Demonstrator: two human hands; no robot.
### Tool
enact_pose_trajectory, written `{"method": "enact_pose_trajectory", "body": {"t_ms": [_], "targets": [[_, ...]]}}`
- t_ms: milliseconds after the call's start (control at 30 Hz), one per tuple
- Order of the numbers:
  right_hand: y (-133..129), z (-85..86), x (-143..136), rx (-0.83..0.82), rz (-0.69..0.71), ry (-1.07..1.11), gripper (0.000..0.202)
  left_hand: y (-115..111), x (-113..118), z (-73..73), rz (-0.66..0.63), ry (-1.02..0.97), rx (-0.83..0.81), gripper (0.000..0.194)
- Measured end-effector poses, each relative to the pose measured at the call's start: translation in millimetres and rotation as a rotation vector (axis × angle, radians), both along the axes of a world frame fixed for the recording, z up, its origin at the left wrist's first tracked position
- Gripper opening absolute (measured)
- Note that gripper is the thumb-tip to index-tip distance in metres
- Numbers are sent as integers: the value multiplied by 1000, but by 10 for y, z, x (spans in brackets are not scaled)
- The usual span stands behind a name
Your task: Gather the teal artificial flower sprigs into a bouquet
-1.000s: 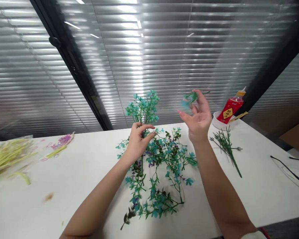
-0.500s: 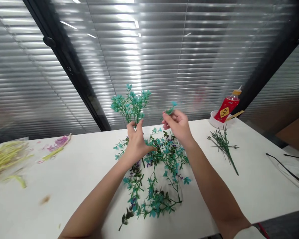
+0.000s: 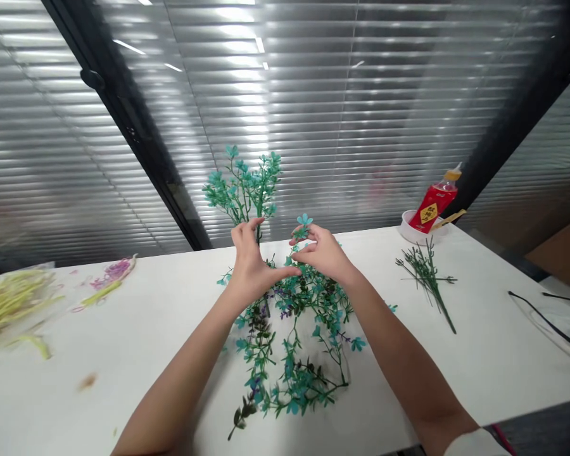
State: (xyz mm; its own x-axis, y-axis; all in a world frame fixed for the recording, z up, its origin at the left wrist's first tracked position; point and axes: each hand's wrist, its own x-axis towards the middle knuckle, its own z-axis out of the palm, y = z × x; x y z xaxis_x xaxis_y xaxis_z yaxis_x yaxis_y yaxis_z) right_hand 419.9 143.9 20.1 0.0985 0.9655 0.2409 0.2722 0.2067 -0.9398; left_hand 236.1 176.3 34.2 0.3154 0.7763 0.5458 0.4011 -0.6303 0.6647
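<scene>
My left hand (image 3: 251,263) holds an upright bunch of artificial teal flowers (image 3: 244,183) by its green stems, above the table's far part. Its fingers are curled at the stems while the thumb stretches out to the right. Just right of it, my right hand (image 3: 327,256) pinches a small teal flower sprig (image 3: 304,221) between its fingers. The sprig is apart from the bunch. Below both hands lies a loose spread of artificial sprigs (image 3: 306,380), teal, green and a little purple, partly hidden by my hands and forearms.
A bundle of bare green stems (image 3: 430,278) lies at the right. Behind it a red-labelled bottle (image 3: 433,204) leans in a white dish (image 3: 411,230). Black-framed glasses (image 3: 546,324) rest near the right edge. Yellow strips (image 3: 14,297) and purple bits (image 3: 114,271) lie at the left.
My right hand has moved left and slightly down with the sprig, closer to my left hand. My left hand has shifted a little up and left with the bunch.
</scene>
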Motion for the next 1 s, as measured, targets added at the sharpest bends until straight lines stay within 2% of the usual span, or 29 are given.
{"method": "enact_pose_trajectory", "body": {"t_ms": [133, 233, 300, 400, 500, 667, 800, 1000], "targets": [[-16, 27, 95, -4, 9, 0, 36, 37, -24, 28, -1, -319, -66, 72], [-30, 78, 127, 31, 8, 68, 29, 37, -46, 60, -27, -399, -81, 44], [-49, 136, 125, 107, -56, 172, 24, 26, -53, 89, -44, -421, -106, 38], [-96, 230, 100, 188, -96, 311, 26, 5, -42, 131, -76, -493, -213, 39], [-151, 292, 58, 245, -80, 344, 28, -13, -19, 171, -143, -591, -381, 47], [-226, 328, -29, 325, 18, 374, 31, -25, -1, 204, -211, -689, -575, 49], [-272, 336, -70, 290, 120, 380, 38, -23, 12, 178, -255, -689, -599, 51], [-283, 337, -90, 221, 178, 412, 34, -37, 46, 110, -296, -644, -542, 50]]}}
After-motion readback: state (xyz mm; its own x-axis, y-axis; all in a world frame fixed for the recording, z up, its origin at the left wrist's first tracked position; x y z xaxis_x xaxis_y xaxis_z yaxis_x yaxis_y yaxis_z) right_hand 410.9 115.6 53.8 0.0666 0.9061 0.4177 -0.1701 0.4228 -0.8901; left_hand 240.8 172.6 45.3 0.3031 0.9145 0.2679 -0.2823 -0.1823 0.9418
